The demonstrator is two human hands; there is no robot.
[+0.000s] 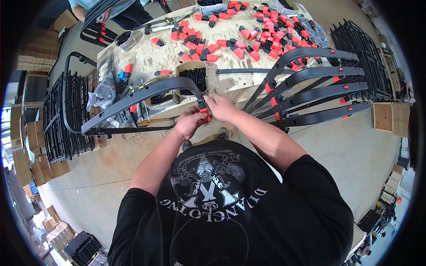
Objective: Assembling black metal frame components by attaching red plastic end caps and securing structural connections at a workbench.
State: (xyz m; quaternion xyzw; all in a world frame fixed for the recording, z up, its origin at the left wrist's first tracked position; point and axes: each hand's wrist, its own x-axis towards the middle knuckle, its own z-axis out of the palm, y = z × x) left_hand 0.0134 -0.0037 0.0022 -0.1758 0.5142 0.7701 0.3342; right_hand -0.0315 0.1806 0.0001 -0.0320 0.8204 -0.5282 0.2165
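At mid-frame our left fingers (pixel 198 116) pinch the clip (pixel 204 111) at the end of the bar (pixel 146 90), our right fingers (pixel 212 98) touch there, grip unclear, and we're apparently seating it, needing firm pressure next.

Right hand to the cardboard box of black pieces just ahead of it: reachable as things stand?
Probably yes. The box is open-topped and just beyond the right hand. The black frame curves across its near-left side, but the right side looks free.
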